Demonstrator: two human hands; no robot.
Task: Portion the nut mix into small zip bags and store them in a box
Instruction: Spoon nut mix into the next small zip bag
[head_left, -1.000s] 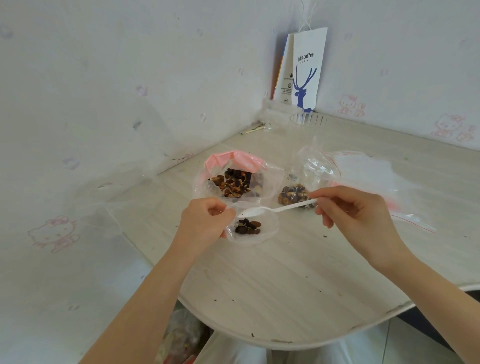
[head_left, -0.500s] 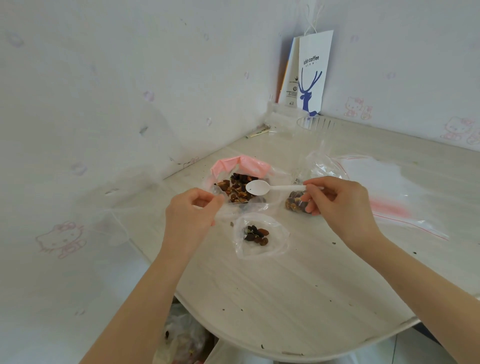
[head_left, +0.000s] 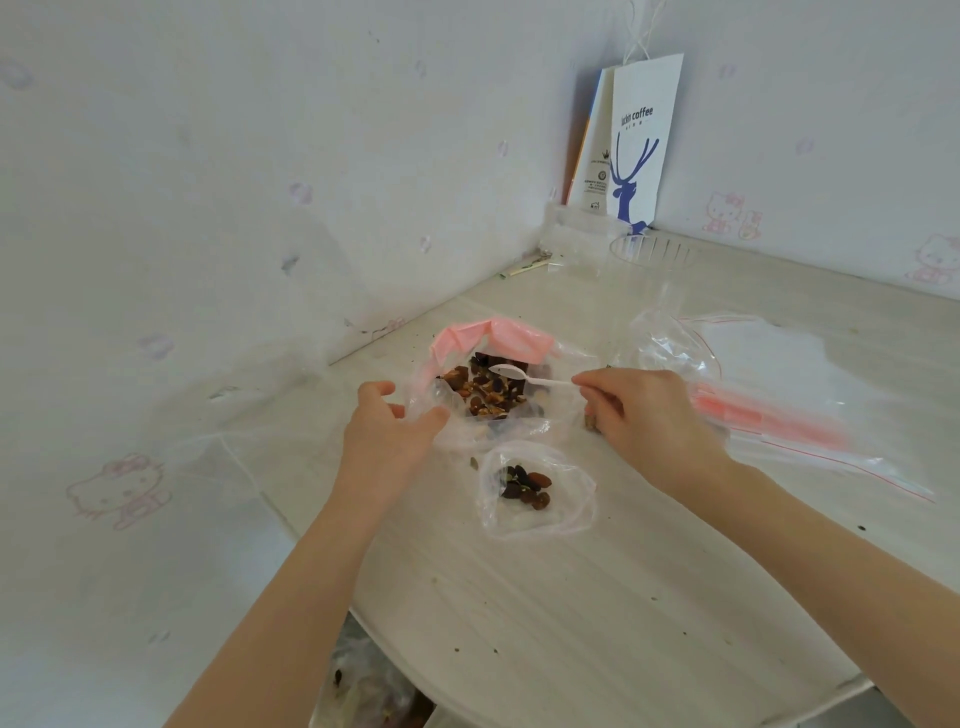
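1. Left hand (head_left: 395, 431): loose, touching clear pink-topped plastic bag of nut mix (head_left: 498, 340), between hands.
2. Right hand (head_left: 649, 415): pinching white plastic spoon (head_left: 524, 375), bowl leftward over bag's contents.
3. Small clear zip bag (head_left: 571, 512): bodyward of both hands.

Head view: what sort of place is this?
Probably a home room: cartoon-cat wallpaper, a pale wood-grain table set in the wall corner, a coffee-shop paper bag leaning there.

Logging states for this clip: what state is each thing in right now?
nut mix bag, open, mouth rolled back.
small zip bag, on table, few nuts inside.
spoon, bowl over nut mix bag.
right hand, pinching spoon handle.
left hand, at nut mix bag's edge, grip unclear.
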